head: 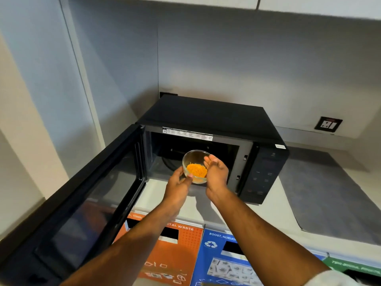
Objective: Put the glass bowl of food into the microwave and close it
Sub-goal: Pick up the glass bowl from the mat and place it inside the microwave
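Both hands, left (179, 183) and right (215, 172), clamp the bowl (194, 166) in a two-sided grip at the oven (206, 129) mouth; placing is underway. Next: slide it in level, release, swing the door (86, 195) shut.

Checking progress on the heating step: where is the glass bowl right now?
The glass bowl is held between the left hand and right hand at the open microwave's mouth, centre of view.

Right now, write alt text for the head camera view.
Two bare hands, left hand and right hand, hold a glass bowl of orange food at the mouth of an open black microwave, its door swung wide to the left.
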Available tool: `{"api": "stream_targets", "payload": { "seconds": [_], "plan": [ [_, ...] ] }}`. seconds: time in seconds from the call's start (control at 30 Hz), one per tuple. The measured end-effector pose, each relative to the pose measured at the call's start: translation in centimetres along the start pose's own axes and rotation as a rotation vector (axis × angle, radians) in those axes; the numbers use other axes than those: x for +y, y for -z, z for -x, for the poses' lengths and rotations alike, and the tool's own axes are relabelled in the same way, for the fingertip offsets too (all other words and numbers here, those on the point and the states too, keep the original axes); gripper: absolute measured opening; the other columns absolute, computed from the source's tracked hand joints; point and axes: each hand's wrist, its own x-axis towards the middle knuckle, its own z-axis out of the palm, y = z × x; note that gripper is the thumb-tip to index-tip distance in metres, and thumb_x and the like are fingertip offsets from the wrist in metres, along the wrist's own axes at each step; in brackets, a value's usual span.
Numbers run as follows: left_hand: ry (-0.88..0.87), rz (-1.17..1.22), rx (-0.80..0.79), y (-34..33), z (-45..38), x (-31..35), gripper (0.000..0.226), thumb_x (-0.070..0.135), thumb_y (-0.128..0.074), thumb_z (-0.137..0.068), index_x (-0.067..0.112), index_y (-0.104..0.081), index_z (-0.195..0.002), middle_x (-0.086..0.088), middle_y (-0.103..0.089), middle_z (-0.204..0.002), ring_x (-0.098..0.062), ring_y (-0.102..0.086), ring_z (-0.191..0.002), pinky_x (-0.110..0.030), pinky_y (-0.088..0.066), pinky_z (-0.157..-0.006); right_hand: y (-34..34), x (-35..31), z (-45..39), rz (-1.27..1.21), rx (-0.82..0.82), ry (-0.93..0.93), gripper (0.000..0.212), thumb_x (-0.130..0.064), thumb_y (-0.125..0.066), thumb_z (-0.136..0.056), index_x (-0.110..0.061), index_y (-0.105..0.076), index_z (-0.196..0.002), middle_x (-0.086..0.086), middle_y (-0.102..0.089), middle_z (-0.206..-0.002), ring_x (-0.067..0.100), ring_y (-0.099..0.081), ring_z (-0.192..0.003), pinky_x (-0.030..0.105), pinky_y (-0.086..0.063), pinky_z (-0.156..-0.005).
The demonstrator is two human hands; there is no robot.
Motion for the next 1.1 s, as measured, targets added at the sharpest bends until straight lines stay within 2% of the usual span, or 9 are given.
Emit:
{"api": "stream_targets", "payload": {
  "seconds": [0.13,0.2,0.27,0.4,0.5,0.63,0.8,0.9,1.1],
  "plan": [
    [-0.054,0.012,-0.02,0.3,-4.8,-1.7,0.046,0.009,-0.05,-0.1,0.023,-0.048,-0.144,-0.003,-0.062,-0.138,-0.011,-0.059,-0.121,-0.034,-0.041,-0.112,-1.7,2.2,-4.1,-0.015,-0.035,0.002,0.02,-0.01,-0.044,-0.105,-0.012,-0.054,-0.122,0.007,-0.068,-0.121,0.022,-0.065,-0.117,0.038,-0.052,-0.104],
    [-0.072,0.076,0.003,0.3,-7.9,-3.0,0.05,0.008,-0.049,-0.1,0.023,-0.041,-0.148,-0.003,-0.057,-0.144,-0.016,-0.053,-0.132,-0.037,-0.039,-0.116,-2.1,3.3,-6.4,-0.029,-0.059,0.037,0.021,-0.007,-0.047,-0.103,-0.009,-0.056,-0.122,0.006,-0.067,-0.117,0.02,-0.065,-0.112,0.029,-0.054,-0.091],
    [-0.054,0.131,0.03,0.2,-10.8,-4.0,0.049,0.006,-0.047,-0.101,0.019,-0.038,-0.148,-0.004,-0.056,-0.144,-0.017,-0.052,-0.133,-0.036,-0.041,-0.113,-2.2,3.8,-8.1,-0.033,-0.077,0.078,0.019,-0.006,-0.05,-0.102,-0.011,-0.06,-0.117,0.001,-0.068,-0.104,0.016,-0.067,-0.098,0.023,-0.052,-0.078],
    [-0.017,0.198,0.08,-0.1,-15.7,-5.5,0.031,0.003,-0.045,-0.101,0.015,-0.042,-0.129,-0.003,-0.061,-0.13,-0.011,-0.058,-0.113,-0.025,-0.047,-0.093,-2.8,4.9,-12.0,-0.015,-0.143,0.121,0.028,-0.001,-0.047,-0.099,-0.022,-0.067,-0.098,0.002,-0.071,-0.098,0.018,-0.066,-0.098,0.035,-0.053,-0.093],
    [-0.014,0.192,0.108,0.1,-19.0,-6.5,0.027,0.004,-0.046,-0.101,0.016,-0.044,-0.125,0.0,-0.066,-0.114,-0.005,-0.061,-0.101,-0.023,-0.047,-0.089,-3.0,5.4,-14.6,-0.022,-0.189,0.113,0.036,0.005,-0.047,-0.097,-0.022,-0.07,-0.101,0.0,-0.073,-0.102,0.015,-0.068,-0.098,0.032,-0.053,-0.097],
    [-0.011,0.175,0.127,-0.2,-21.6,-6.9,0.029,0.001,-0.046,-0.101,0.01,-0.049,-0.128,0.002,-0.064,-0.095,-0.014,-0.062,-0.1,-0.026,-0.05,-0.09,-3.4,6.4,-17.0,0.022,-0.197,0.108,0.036,0.001,-0.05,-0.099,-0.028,-0.072,-0.095,-0.006,-0.074,-0.095,0.011,-0.069,-0.092,0.031,-0.054,-0.094],
    [-0.004,0.112,0.102,-0.5,-24.4,-7.7,0.048,-0.006,-0.043,-0.093,0.013,-0.057,-0.134,-0.005,-0.07,-0.12,-0.022,-0.063,-0.118,-0.047,-0.046,-0.111,-4.1,7.3,-19.0,0.105,-0.174,0.159,0.03,-0.009,-0.051,-0.101,-0.029,-0.07,-0.088,-0.008,-0.073,-0.089,0.012,-0.067,-0.087,0.034,-0.052,-0.089],
    [0.026,0.126,0.113,-0.6,-24.7,-7.6,0.054,-0.011,-0.039,-0.089,0.012,-0.057,-0.135,-0.008,-0.067,-0.128,-0.024,-0.061,-0.123,-0.047,-0.044,-0.113,-4.3,7.5,-19.7,0.113,-0.176,0.17,0.033,-0.007,-0.05,-0.102,-0.031,-0.067,-0.09,-0.01,-0.07,-0.091,0.01,-0.066,-0.088,0.032,-0.051,-0.088],
    [0.042,0.151,0.096,-0.6,-25.1,-7.5,0.055,-0.013,-0.039,-0.092,0.012,-0.056,-0.137,-0.008,-0.064,-0.135,-0.022,-0.059,-0.126,-0.044,-0.044,-0.114,-4.7,7.7,-20.2,0.205,-0.186,0.207,0.023,-0.015,-0.053,-0.102,-0.032,-0.068,-0.099,-0.005,-0.072,-0.104,0.019,-0.067,-0.105,0.044,-0.051,-0.104]
  ]
}}
